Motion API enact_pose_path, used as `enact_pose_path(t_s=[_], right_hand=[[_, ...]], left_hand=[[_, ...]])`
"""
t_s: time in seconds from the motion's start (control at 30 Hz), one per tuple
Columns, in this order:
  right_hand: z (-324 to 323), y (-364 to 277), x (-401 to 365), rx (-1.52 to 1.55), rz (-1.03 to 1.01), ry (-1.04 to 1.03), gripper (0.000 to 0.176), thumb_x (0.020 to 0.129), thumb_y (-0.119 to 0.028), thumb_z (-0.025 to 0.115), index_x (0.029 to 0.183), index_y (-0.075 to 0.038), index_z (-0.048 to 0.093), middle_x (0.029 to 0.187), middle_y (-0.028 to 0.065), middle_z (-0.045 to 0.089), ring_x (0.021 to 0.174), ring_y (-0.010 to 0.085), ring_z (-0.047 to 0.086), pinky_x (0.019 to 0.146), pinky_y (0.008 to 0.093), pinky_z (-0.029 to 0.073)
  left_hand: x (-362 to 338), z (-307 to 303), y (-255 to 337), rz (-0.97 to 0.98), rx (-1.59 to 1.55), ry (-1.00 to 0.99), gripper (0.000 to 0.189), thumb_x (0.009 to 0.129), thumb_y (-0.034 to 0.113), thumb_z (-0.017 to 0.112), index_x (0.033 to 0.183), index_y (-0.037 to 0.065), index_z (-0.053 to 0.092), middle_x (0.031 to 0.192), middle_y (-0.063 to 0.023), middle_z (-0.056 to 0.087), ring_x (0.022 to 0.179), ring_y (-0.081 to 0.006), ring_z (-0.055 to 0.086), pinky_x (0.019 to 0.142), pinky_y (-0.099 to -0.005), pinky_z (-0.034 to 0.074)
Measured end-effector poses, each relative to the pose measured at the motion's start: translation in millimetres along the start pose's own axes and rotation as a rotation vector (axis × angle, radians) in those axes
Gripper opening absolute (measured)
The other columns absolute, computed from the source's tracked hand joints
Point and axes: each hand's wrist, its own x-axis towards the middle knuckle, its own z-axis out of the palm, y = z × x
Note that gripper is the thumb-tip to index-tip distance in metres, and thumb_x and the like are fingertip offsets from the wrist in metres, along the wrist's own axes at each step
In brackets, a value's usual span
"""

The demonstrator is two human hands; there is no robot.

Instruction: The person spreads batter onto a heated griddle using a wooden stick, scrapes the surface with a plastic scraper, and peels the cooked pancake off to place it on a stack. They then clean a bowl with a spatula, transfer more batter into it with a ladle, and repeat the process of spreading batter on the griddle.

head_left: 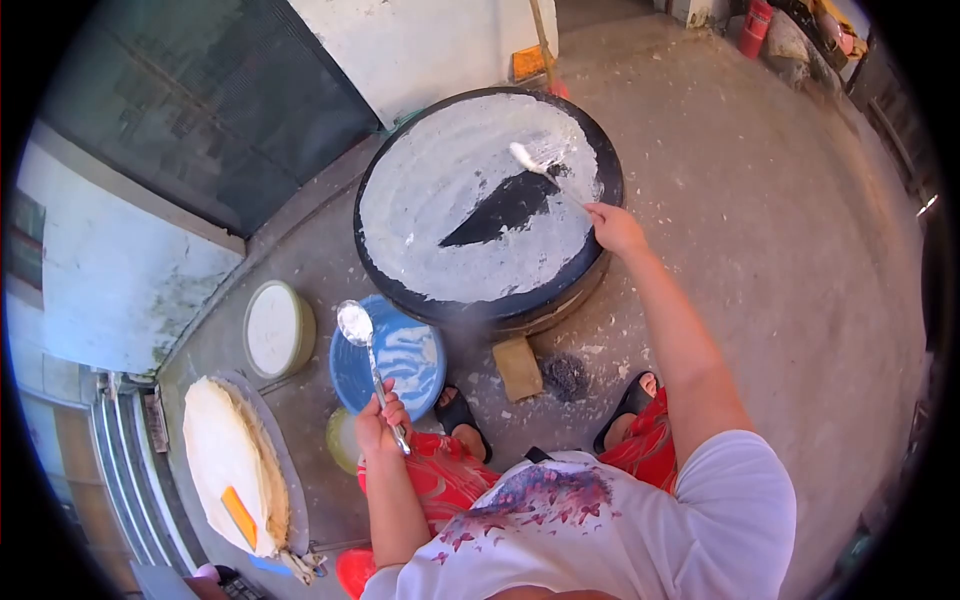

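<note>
My left hand [383, 420] is closed around the handle of a metal ladle [355, 322], whose bowl carries white batter. Below that ladle is a blue basin [425, 362] streaked with the same batter. My right hand [617, 230] grips the thin handle of a batter spreader [530, 160]; its head is coated white. The spreader rests over a large round black griddle [606, 165], on the right side of its surface. A thin layer of batter [430, 180] covers most of the griddle, with a dark bare patch near the middle.
At the left, a stack of thin pancakes [215, 450] bears an orange scraper [238, 517]. A bucket of white batter [273, 330] stands by the basin. Between my feet and the griddle lie a brown cloth-like piece [518, 368] and a dark scouring-pad-like clump [565, 377].
</note>
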Motion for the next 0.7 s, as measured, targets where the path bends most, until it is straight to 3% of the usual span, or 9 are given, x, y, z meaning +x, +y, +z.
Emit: enact_pose_path(t_s=[0.13, 0.2, 0.3, 0.37, 0.5, 0.57, 0.67, 0.7], right_hand=[[-43.9, -31.4, -35.8, -0.044, -0.033, -0.129, 0.027, 0.083, -0.023, 0.046, 0.108, -0.023, 0.059, 0.098, 0.0096, 0.061, 0.09, 0.0274, 0.058, 0.077, 0.0357, 0.046], [-57.3, -28.0, -49.8, 0.019, 0.146, -0.012, 0.027, 0.083, -0.023, 0.046, 0.107, -0.022, 0.059, 0.098, 0.0106, 0.061, 0.09, 0.028, 0.058, 0.077, 0.0359, 0.046], [-3.3, 10.4, -33.4, 0.194, 0.17, 0.081, 0.027, 0.083, -0.022, 0.046, 0.107, -0.023, 0.059, 0.097, 0.0115, 0.061, 0.089, 0.0287, 0.058, 0.077, 0.0358, 0.046], [25.0, -8.7, -36.4, 0.13, 0.076, 0.015, 0.027, 0.083, -0.023, 0.046, 0.107, -0.023, 0.059, 0.099, 0.012, 0.06, 0.092, 0.0282, 0.058, 0.078, 0.0351, 0.046], [-2.2, -65.0, -50.1, 0.077, 0.068, -0.104, 0.027, 0.082, -0.023, 0.047, 0.107, -0.023, 0.059, 0.101, 0.0107, 0.06, 0.094, 0.0276, 0.057, 0.08, 0.0351, 0.045], [-0.4, -68.3, -40.1, 0.094, 0.064, -0.142, 0.028, 0.082, -0.023, 0.047, 0.107, -0.024, 0.059, 0.102, 0.0102, 0.06, 0.094, 0.0272, 0.057, 0.08, 0.0351, 0.045], [26.0, -60.8, -36.9, 0.131, 0.107, -0.035, 0.028, 0.082, -0.024, 0.047, 0.107, -0.024, 0.059, 0.101, 0.0088, 0.06, 0.092, 0.0268, 0.057, 0.079, 0.0347, 0.045], [25.0, -68.1, -42.5, 0.08, 0.032, -0.099, 0.027, 0.083, -0.024, 0.048, 0.107, -0.022, 0.059, 0.099, 0.0097, 0.061, 0.091, 0.0262, 0.058, 0.078, 0.0341, 0.046]], left_hand=[[-3.6, 1.2, -0.5, 0.012, -0.011, 0.001, 0.03, 0.091, 0.019, 0.033, 0.105, -0.005, 0.047, 0.07, -0.0057, 0.046, 0.049, -0.0097, 0.039, 0.04, -0.0207, 0.034], [-5.6, -1.6, -0.5, 0.023, 0.027, -0.004, 0.03, 0.092, 0.018, 0.033, 0.105, -0.005, 0.047, 0.07, -0.0056, 0.045, 0.049, -0.0093, 0.038, 0.04, -0.0203, 0.034], [-8.0, -0.8, -1.4, 0.052, 0.068, 0.021, 0.03, 0.091, 0.018, 0.033, 0.105, -0.004, 0.047, 0.07, -0.0053, 0.045, 0.049, -0.009, 0.038, 0.04, -0.0201, 0.033], [-5.4, -2.3, 0.7, 0.033, 0.049, 0.015, 0.03, 0.091, 0.018, 0.034, 0.105, -0.004, 0.047, 0.071, -0.0052, 0.045, 0.05, -0.009, 0.038, 0.04, -0.0201, 0.033], [-6.0, -1.1, 2.6, 0.01, 0.021, 0.008, 0.029, 0.091, 0.018, 0.035, 0.104, -0.004, 0.047, 0.071, -0.0051, 0.045, 0.05, -0.0093, 0.038, 0.04, -0.0201, 0.033], [-5.0, -1.6, 2.4, 0.019, 0.028, -0.011, 0.029, 0.091, 0.018, 0.035, 0.104, -0.004, 0.047, 0.071, -0.0052, 0.045, 0.05, -0.0094, 0.038, 0.04, -0.0201, 0.033], [-8.8, -5.2, 1.7, 0.015, 0.041, -0.008, 0.029, 0.091, 0.018, 0.034, 0.105, -0.004, 0.047, 0.071, -0.0053, 0.045, 0.05, -0.0097, 0.037, 0.04, -0.0201, 0.033], [-9.3, -4.1, 3.0, 0.007, 0.04, -0.006, 0.029, 0.091, 0.018, 0.034, 0.105, -0.004, 0.047, 0.071, -0.0054, 0.045, 0.05, -0.0098, 0.037, 0.04, -0.0202, 0.033]])
